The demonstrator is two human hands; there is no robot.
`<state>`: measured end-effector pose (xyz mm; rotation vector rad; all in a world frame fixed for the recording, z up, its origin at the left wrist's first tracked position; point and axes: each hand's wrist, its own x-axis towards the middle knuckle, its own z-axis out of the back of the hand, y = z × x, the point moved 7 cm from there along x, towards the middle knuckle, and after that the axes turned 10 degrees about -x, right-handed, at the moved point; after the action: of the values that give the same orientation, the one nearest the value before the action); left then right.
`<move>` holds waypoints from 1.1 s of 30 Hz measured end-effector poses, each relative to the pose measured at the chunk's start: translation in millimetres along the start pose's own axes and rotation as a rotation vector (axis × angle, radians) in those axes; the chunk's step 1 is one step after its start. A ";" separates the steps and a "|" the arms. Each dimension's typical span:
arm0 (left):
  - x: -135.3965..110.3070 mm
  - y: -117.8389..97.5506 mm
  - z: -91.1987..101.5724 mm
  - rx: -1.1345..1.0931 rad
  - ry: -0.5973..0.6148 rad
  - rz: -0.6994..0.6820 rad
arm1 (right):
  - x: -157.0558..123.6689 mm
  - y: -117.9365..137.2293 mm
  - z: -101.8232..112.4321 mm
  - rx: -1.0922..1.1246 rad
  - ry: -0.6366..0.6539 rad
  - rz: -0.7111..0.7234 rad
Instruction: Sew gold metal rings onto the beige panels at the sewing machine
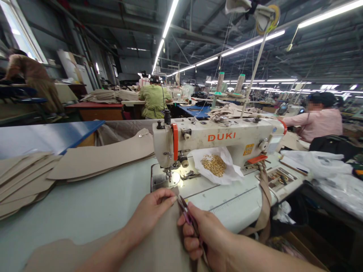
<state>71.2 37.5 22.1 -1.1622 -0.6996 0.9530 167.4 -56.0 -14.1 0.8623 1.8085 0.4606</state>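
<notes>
My left hand (151, 213) pinches the top edge of a tan fabric piece (159, 245) that lies on the table in front of me. My right hand (202, 234) is closed round small thread snips (185, 211) with a purple grip; their blades point at the fabric edge beside my left fingertips. Just beyond stands a white DUKI sewing machine (218, 139), its needle area (169, 175) lit above the plate.
A white bag of gold metal pieces (217, 166) rests on the machine bed. Stacks of tan cut fabric (25, 181) lie at left. A tray of small tools (279, 177) and plastic bags (326, 166) sit at right. Other people work at tables behind.
</notes>
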 end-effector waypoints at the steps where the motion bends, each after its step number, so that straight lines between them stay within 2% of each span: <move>1: -0.1 -0.1 0.4 0.004 -0.005 -0.004 | 0.3 -0.2 -0.3 0.001 -0.017 0.013; 6: -0.8 2.4 2.6 0.002 -0.048 0.012 | 0.8 -0.1 -3.1 -0.002 -0.138 0.118; 13: -2.4 4.5 4.0 -0.059 -0.068 0.054 | 1.4 0.2 -14.5 -0.016 -0.226 0.141; 21: -3.1 11.1 5.0 -0.163 -0.040 0.112 | 9.7 -6.0 -19.6 -0.021 -0.256 0.152; 27: -4.1 9.0 4.9 -0.176 -0.052 0.104 | 9.6 -8.1 -19.4 -0.041 -0.250 0.136; 33: -3.0 9.7 4.0 -0.158 -0.055 0.097 | 18.9 -11.7 -13.4 -0.022 -0.284 0.210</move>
<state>64.0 37.6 13.9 -1.3223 -0.7795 1.0293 147.1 -48.7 -28.7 1.0522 1.4583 0.4644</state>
